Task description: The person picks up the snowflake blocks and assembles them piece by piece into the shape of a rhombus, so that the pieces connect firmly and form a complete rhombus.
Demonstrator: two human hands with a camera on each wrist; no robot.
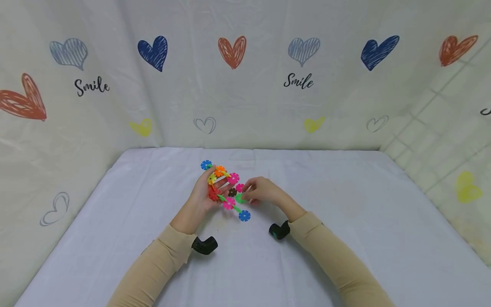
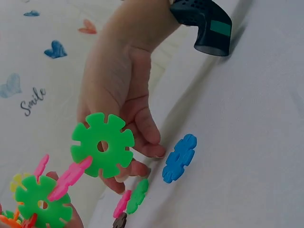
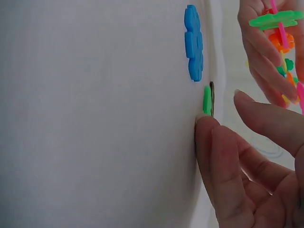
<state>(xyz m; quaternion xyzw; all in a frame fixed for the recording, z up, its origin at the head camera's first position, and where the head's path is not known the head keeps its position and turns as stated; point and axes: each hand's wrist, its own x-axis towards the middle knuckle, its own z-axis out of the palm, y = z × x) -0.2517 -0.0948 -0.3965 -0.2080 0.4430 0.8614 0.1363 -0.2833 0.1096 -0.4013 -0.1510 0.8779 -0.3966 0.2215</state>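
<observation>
Over the middle of the white-covered counter [image 1: 345, 192], the left hand [image 1: 200, 197] holds a chain of linked, notched plastic discs [image 1: 214, 194], raised off the cloth. The chain curves across its palm and fingers in red, yellow, orange, pink, green and blue, the fingers curled behind it. At the near end, a green end disc [image 2: 102, 162] is joined to the next green one by a pink disc [image 2: 70, 179] set crosswise.

To the chain's right, the right hand [image 1: 262, 191] is down close to the counter, its fingers loosely bent and its thumb parted from them, with nothing pinched between. Its fingertips are right at the edge of a loose green disc [image 2: 137, 195]; whether they touch it, I cannot tell. Just beside that lie a loose pink disc [image 2: 124, 203] and a dark brown disc [image 1: 232, 192], with a loose blue disc [image 1: 244, 215] nearer the person. Both sleeves [image 1: 170, 247] are tan, and behind the counter hangs a pale backdrop [image 1: 253, 102] printed with hearts.
</observation>
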